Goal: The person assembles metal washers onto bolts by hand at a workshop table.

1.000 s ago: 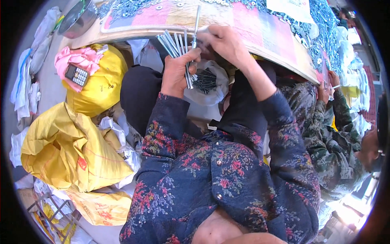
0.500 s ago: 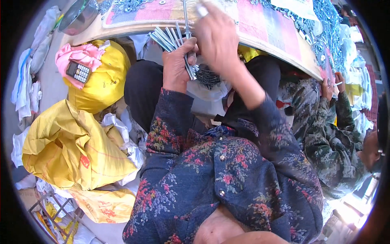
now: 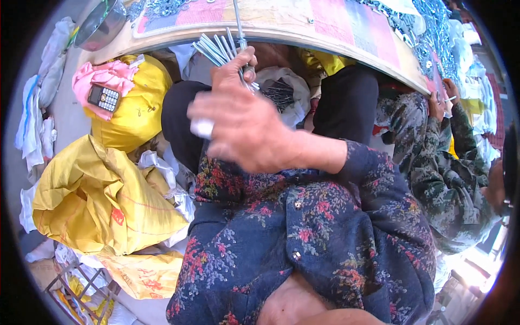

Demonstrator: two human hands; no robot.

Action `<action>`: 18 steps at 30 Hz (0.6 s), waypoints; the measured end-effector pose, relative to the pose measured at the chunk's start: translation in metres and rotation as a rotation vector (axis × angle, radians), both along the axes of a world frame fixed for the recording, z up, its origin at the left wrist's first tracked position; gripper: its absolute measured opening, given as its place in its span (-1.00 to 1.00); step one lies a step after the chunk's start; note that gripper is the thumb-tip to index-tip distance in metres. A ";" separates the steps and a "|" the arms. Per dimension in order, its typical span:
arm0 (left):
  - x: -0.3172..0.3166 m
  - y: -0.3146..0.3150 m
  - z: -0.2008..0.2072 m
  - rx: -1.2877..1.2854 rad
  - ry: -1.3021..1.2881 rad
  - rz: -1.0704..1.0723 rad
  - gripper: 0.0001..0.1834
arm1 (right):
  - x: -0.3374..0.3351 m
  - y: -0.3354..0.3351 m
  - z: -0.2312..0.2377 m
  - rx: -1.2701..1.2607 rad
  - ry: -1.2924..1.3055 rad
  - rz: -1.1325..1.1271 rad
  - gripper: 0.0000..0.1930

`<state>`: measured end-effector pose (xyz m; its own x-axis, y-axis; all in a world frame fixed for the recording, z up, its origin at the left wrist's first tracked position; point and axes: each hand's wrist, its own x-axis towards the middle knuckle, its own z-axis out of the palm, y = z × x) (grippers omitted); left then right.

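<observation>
A bundle of thin silvery metal rods (image 3: 212, 50) is gripped in my left hand (image 3: 232, 71), fanning up and to the left out of the fist. One longer rod (image 3: 238, 19), with a collar or nut on it, rises from the same fist past the board's edge. My right hand (image 3: 244, 127), smeared by motion, crosses in front of my left wrist. White wrapping (image 3: 202, 129) covers one of its fingers; whether it holds anything cannot be made out. Beneath and right of the hands, a white bag (image 3: 297, 100) holds dark thin metal pieces.
Ahead lies a board (image 3: 292, 24) with striped cloth and heaps of small metal hardware (image 3: 441, 38). A metal bowl (image 3: 100, 27) stands far left. Yellow sacks (image 3: 103, 195) lie at left, with a phone (image 3: 104, 98) on pink cloth. A co-worker in camouflage (image 3: 449, 179) sits at right.
My right hand has swung from beside the upright rod at the board's edge down and left, across my left wrist. My left hand with the rods has shifted slightly left.
</observation>
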<state>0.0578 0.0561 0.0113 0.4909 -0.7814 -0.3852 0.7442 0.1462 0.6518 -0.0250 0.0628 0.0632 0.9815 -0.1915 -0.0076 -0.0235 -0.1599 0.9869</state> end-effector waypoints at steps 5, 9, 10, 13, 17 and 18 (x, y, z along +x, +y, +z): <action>-0.015 -0.007 -0.007 -0.236 0.009 -0.020 -0.87 | -0.030 -0.042 -0.013 1.128 -0.821 0.154 -0.79; -0.024 0.008 0.000 0.092 -0.260 0.199 -0.83 | -0.011 -0.008 0.011 1.257 -0.758 0.638 -0.80; -0.020 0.003 -0.004 -0.046 -0.126 0.032 -0.85 | -0.025 -0.017 0.017 1.374 -0.834 0.615 -0.86; -0.002 0.009 -0.009 -0.300 0.198 -0.275 -0.87 | -0.044 -0.128 -0.006 1.666 -1.200 0.052 -0.65; 0.005 0.021 -0.004 -0.359 0.252 -0.418 -0.79 | -0.043 -0.119 -0.009 2.112 -1.173 0.029 -0.63; 0.004 0.024 -0.006 -0.362 0.256 -0.410 -0.79 | -0.041 -0.112 -0.006 2.486 -1.142 0.031 -0.64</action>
<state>0.0620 0.0798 0.0057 0.0488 -0.9909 -0.1258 0.9132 -0.0067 0.4074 -0.0656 -0.0490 0.0568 0.7941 -0.5955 0.1214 -0.0416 -0.2526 -0.9667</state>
